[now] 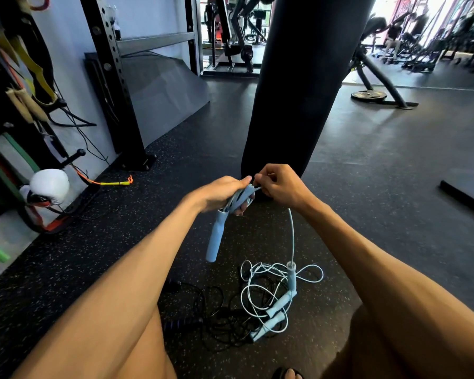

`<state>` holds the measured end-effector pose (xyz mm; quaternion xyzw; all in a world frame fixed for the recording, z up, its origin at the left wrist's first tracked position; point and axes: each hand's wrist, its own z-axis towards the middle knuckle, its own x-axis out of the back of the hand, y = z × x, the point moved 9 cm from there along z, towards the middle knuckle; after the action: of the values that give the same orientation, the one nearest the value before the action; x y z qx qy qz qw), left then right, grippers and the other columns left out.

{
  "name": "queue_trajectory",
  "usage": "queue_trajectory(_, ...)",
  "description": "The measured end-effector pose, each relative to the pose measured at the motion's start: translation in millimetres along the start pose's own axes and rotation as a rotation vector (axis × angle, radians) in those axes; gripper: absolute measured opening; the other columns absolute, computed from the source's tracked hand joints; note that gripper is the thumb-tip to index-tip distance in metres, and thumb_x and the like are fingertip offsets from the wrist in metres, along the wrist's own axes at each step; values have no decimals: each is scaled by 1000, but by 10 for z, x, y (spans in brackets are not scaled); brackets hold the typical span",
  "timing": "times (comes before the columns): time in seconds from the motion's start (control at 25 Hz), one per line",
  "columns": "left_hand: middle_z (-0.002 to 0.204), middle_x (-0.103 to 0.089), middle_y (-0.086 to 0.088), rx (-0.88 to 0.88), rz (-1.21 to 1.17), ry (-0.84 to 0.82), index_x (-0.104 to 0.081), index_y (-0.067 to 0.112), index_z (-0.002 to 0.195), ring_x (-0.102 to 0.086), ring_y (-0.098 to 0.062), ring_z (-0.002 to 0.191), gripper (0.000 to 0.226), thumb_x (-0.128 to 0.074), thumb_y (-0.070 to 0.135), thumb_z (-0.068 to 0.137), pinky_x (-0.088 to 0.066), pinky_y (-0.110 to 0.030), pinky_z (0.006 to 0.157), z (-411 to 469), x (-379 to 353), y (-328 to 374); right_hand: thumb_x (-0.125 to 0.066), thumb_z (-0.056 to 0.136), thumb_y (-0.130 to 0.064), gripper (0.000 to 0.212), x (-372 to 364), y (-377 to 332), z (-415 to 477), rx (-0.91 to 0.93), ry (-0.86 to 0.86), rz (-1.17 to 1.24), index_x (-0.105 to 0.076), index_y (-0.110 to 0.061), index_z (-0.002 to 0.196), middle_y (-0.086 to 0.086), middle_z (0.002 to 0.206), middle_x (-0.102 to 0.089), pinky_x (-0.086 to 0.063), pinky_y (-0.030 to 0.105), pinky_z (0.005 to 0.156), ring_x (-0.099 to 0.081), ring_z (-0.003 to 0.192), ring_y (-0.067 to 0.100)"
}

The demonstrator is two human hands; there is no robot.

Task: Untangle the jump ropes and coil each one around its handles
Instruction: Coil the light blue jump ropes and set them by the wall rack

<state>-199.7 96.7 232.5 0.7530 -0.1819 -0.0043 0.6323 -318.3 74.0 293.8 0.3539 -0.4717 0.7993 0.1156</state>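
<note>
Head view is showing the left hand (219, 194) gripping a pale blue, soft-looking handle (215, 239) near its top. The handle's long axis is hanging down toward lower centre, with loops of cord gathered in the same fist. The right hand (281, 187), just beside it at frame centre, is pinching the thin glossy cord (292, 236). That cord is dropping almost straight down to the blue tangle (274, 294) and a black rope (216, 321) lying on the speckled rubber floor (367, 187). With the slack running below it, the right hand is looking better placed to feed the next wrap.
</note>
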Motion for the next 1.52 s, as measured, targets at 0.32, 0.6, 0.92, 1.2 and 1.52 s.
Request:
queue_trajectory(0.32, 48, -33, -4, 55, -4, -183, -48, 10, 66, -27, -15, 40, 61, -34, 59, 99, -36, -29, 52, -46, -293, 53, -45, 103, -27, 24, 42, 281, 58, -105, 99, 66, -58, -12, 89, -3, 69, -59, -50, 35, 60, -59, 61, 15)
queue_trajectory(0.6, 40, -28, 4, -78, -426, -228, -42, 13, 69, -23, -9, 33, 44, -35, 37, 104, -39, -25, 52, -68, -204, 341, -39, 106, -28, 34, -59, 512, -17, -243, 69, 233, -53, -10, 82, 4, 59, -54, -43, 23, 48, -53, 45, 5)
queue_trajectory(0.92, 55, -40, -1, -316, -888, 91, -44, 10, 80, -37, -13, 47, 40, -24, 31, 107, -40, -26, 66, -38, 234, 581, -18, 103, -55, 69, -571, 487, -334, -524, -389, 486, -51, 5, 102, 31, 78, -69, -59, 41, 70, -72, 69, 38)
queue_trajectory(1.2, 62, -47, -7, -391, -826, 528, -45, 8, 81, -46, -15, 47, 32, -32, 22, 107, -45, -31, 62, -24, 608, 433, -50, 102, -16, 26, -732, 349, -325, -370, -498, 255, -57, -1, 82, 22, 80, -73, -58, 27, 61, -73, 71, 27)
queue_trajectory(1.52, 58, -53, -3, -366, -131, 863, -42, 4, 94, -49, -5, 35, 20, -34, 19, 105, -44, -23, 49, -121, 831, 403, -56, 98, -11, 16, -805, 283, -237, -225, -404, 100, -52, -2, 85, 16, 72, -70, -53, 28, 50, -68, 56, 23)
